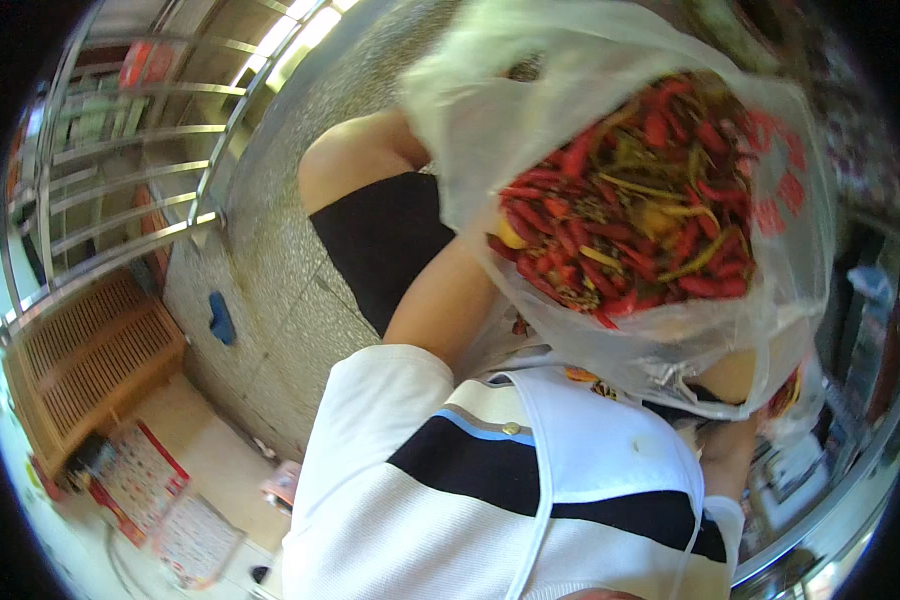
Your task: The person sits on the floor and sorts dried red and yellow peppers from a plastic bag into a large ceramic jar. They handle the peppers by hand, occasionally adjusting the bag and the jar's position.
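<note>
A translucent white plastic bag [791, 277] with red printing hangs in front of me, its wide mouth facing up. Inside is a heap of red chilli peppers [555, 217] mixed with yellowish-green stems and some yellow pieces. My left forearm [450, 292] reaches up to the bag's left side, where the plastic and contents hide the hand. On the right, my other forearm [727, 450] passes under the bag's lower edge, and that hand is hidden too. What either hand holds does not show.
Another clear bag [787, 397] with red contents is partly visible at right. A metal railing [139, 157] stands at upper left above a slatted wooden piece [97, 360]. A blue object [222, 319] lies on the speckled floor [285, 360]. I wear a white apron [607, 450].
</note>
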Motion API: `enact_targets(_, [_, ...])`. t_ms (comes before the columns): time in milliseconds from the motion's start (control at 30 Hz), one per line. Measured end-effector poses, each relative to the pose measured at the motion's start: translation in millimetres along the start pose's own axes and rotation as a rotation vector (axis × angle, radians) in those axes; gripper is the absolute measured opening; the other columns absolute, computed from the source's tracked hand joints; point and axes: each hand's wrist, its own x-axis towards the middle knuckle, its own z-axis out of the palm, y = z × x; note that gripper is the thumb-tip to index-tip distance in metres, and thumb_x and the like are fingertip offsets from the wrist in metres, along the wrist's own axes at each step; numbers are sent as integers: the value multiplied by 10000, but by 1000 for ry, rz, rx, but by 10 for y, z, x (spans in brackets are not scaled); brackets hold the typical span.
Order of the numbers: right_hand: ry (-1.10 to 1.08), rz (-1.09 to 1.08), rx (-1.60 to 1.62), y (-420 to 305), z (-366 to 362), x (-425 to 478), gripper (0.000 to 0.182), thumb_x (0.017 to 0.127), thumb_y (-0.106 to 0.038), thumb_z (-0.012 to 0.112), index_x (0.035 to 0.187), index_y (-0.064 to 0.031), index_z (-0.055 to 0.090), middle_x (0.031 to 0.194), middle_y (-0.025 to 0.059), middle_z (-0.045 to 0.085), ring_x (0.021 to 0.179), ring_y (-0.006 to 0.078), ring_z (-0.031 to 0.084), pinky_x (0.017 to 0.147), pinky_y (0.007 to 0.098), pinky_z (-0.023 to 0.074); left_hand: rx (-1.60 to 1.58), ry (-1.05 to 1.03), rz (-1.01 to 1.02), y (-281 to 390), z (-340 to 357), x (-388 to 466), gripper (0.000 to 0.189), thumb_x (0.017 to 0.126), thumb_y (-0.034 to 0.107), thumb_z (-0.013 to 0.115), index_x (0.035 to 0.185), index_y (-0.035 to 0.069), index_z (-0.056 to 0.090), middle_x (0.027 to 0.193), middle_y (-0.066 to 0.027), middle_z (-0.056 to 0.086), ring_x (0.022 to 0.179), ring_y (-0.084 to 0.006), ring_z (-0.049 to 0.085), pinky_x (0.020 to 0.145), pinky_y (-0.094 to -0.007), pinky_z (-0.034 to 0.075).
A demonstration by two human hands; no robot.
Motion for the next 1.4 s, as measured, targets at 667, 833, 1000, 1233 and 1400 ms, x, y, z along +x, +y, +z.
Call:
enact_targets(667, [-510, 154, 134, -290, -379, 918, 403, 962, -372, 419, 1258, -134, 555, 1108, 164, 639, 1028, 367, 609, 860, 476, 488, 146, -198, -54, 53, -473, 369, 382, 987, 186, 448, 1328, 16, 487, 1299, -123, 560, 1191, -231, 523, 996, -337, 406])
enact_targets(833, [45, -121, 281, -374, -1890, 614, 414, 939, -395, 485, 1244, -128, 569, 1028, 161, 666, 944, 370, 637, 808, 497, 491, 237, -244, -19, 96, -515, 503, 384, 986, 184, 451, 1329, 15, 487, 1302, -123, 558, 1195, -231, 522, 997, -337, 406])
enact_targets(1000, [41, 62, 458, -428, -2746, 397, 442, 897, -404, 587, 1240, -126, 590, 911, 136, 692, 930, 341, 642, 791, 457, 485, 299, -294, 3, 182, -555, 454, 385, 985, 183, 454, 1330, 15, 486, 1305, -123, 557, 1198, -230, 520, 998, -337, 406])
enact_targets(1233, [217, -97, 883, -820, -2537, 151, 415, 901, -412, 592, 1192, -117, 611, 1028, 130, 666, 962, 329, 622, 850, 414, 480, 340, -345, 22, 328, -581, 434, 387, 984, 182, 458, 1331, 14, 486, 1309, -123, 554, 1203, -230, 518, 999, -338, 405])
enact_targets(1400, [123, 65, 680, -686, -1776, 101, 381, 906, -395, 576, 1166, -121, 621, 1197, 94, 611, 1214, 312, 475, 996, 611, 309, 357, -377, 66, 379, -504, 526, 388, 983, 180, 461, 1332, 13, 486, 1312, -123, 553, 1207, -230, 516, 1000, -338, 405])
